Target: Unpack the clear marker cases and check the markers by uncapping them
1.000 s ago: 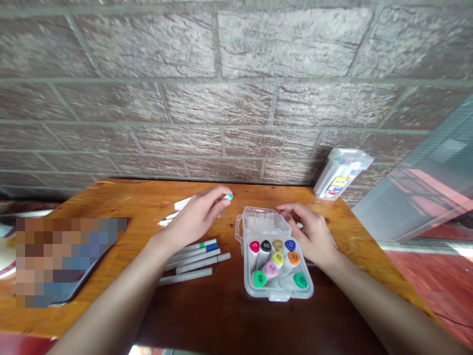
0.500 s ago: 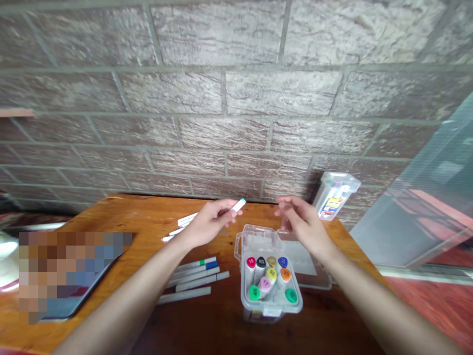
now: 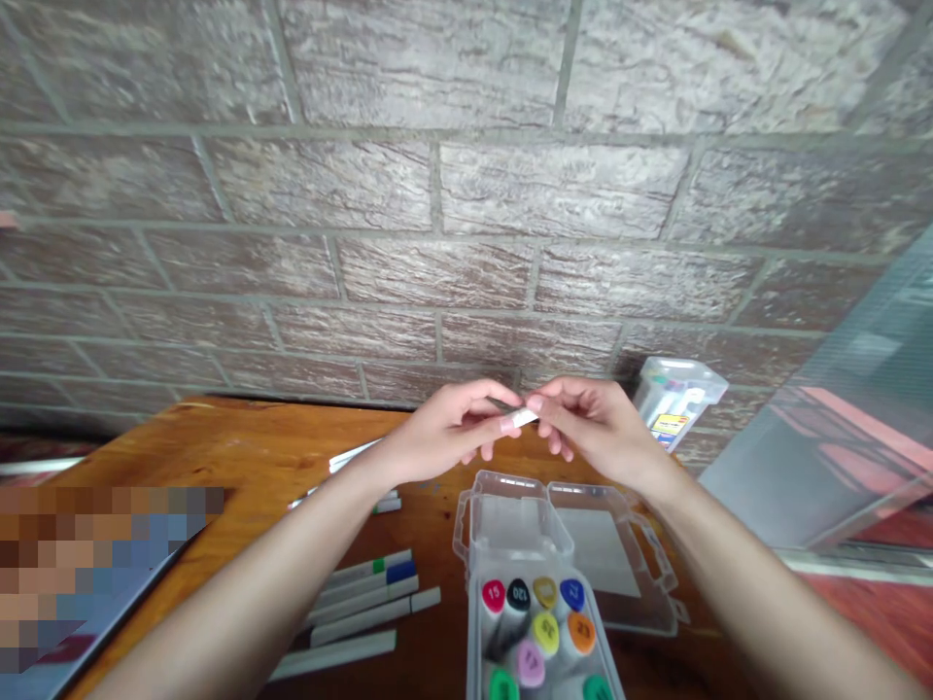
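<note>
Between my two hands, above the back of the table, is a slim white marker (image 3: 523, 417). My left hand (image 3: 444, 428) grips one end of it between thumb and fingers. The fingertips of my right hand (image 3: 594, 423) are closed on its other end, hiding the tip. Below them stands an open clear plastic case (image 3: 473, 593), holding several upright markers with numbered, coloured caps, such as a yellow-capped marker (image 3: 544, 634). Several white markers (image 3: 364, 588) lie on the table beside my left forearm, one with a green band and one with a blue end.
A second clear case (image 3: 674, 399) with markers stands at the table's back right corner. The clear lid (image 3: 648, 603) lies beside the open case. A brick wall (image 3: 437, 272) rises behind the wooden table (image 3: 240, 428). A blurred-out flat device (image 3: 109, 583) is at the left.
My right hand has moved left and closed its fingertips on the marker's end, while my left hand has brought it rightward. The camera view has tilted, so the case appears lower.
</note>
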A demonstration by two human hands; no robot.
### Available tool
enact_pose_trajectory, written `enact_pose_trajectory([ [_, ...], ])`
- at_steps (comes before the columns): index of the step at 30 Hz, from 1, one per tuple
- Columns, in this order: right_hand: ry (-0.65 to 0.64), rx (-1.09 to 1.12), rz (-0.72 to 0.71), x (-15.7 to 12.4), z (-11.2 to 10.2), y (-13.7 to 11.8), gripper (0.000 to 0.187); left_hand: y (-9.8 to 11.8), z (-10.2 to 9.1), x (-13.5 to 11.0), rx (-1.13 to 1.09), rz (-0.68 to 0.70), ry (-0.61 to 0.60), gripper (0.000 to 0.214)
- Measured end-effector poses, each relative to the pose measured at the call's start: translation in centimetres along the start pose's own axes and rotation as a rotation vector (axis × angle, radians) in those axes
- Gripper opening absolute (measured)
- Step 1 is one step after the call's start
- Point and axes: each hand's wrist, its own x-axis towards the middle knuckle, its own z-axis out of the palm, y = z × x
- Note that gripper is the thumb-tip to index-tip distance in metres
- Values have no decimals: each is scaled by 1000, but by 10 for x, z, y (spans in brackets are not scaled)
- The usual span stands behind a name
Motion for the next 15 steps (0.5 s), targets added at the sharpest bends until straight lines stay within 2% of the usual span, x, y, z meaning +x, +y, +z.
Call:
enact_pose_trajectory([
  [4, 72, 97, -3, 4, -14, 3, 35, 0, -19, -7, 6, -39, 5, 33],
  [8, 131, 196, 4, 6, -21, 5, 31, 0, -30, -15, 0, -78, 76, 30],
  [15, 149, 271, 59, 8, -25, 6, 30, -9, -16, -13, -145, 5, 328, 35],
])
